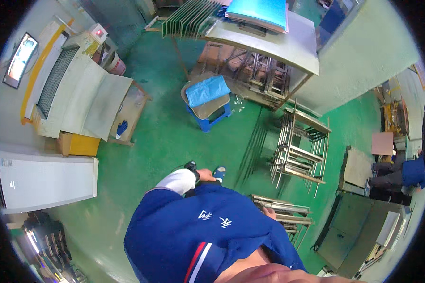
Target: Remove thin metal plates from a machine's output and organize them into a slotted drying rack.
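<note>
My left hand [206, 175] is in front of my body, beyond the blue shirt, with a dark band or watch at the wrist below a white sleeve. It is small in view and its fingers are partly turned away. Just past it shows my foot in a blue slipper [220, 171]. On the other side, my right hand [269, 212] is at the near end of a metal rack [288, 207], its fingers closed over a rail; my shirt hides most of that arm. A second metal rack [300, 151] stands a little farther ahead on the green floor.
Ahead stands a blue stool [205, 111] bearing a blue packet [207, 89]. Behind it is a table [297, 35] with blue sheets and a green slotted rack. At left are a machine [80, 85] and a white cabinet [47, 181]. Another person [406, 173] bends at far right.
</note>
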Available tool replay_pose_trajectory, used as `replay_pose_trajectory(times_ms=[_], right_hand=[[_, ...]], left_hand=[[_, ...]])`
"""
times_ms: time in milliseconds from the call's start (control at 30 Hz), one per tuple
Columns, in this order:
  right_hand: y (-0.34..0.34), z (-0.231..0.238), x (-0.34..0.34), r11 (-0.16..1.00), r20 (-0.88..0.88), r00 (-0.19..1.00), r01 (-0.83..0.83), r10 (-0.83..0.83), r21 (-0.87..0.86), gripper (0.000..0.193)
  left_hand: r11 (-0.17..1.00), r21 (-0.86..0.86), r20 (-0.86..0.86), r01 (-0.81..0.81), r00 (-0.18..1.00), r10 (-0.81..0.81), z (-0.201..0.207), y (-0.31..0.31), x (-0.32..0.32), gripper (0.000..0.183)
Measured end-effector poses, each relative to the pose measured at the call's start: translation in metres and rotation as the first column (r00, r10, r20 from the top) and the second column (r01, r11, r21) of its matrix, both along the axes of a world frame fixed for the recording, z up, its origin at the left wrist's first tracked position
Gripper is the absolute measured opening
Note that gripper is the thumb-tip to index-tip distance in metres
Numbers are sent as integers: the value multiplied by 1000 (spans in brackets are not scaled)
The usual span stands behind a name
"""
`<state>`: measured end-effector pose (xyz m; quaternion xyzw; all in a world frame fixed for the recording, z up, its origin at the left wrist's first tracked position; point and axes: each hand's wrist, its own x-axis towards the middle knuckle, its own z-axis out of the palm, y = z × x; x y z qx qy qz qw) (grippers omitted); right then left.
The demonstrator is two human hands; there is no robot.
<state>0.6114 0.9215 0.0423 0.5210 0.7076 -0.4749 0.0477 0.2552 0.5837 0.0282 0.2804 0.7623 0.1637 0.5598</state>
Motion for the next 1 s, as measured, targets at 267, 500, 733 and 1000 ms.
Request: replay_pose_trajectory(times_ms=[267, 500, 733, 1000], right_hand=[[1, 47, -219, 848, -61, 902, -423, 427, -319, 39], [24, 71, -366, 564, -256, 633, -771, 731, -297, 46], [41, 1, -433, 319, -280, 424, -880, 861, -352, 37], [-7, 8, -577, 84, -33, 94, -972, 995, -218, 39]], left_hand=[[909, -16, 65, -417, 907, 417, -14, -31, 1, 61], [627, 1, 72, -779, 626, 777, 6, -33, -41, 52], [570, 123, -270, -812, 526, 807, 15, -37, -60, 34], [617, 87, -460, -782, 517, 722, -98, -65, -44, 21]])
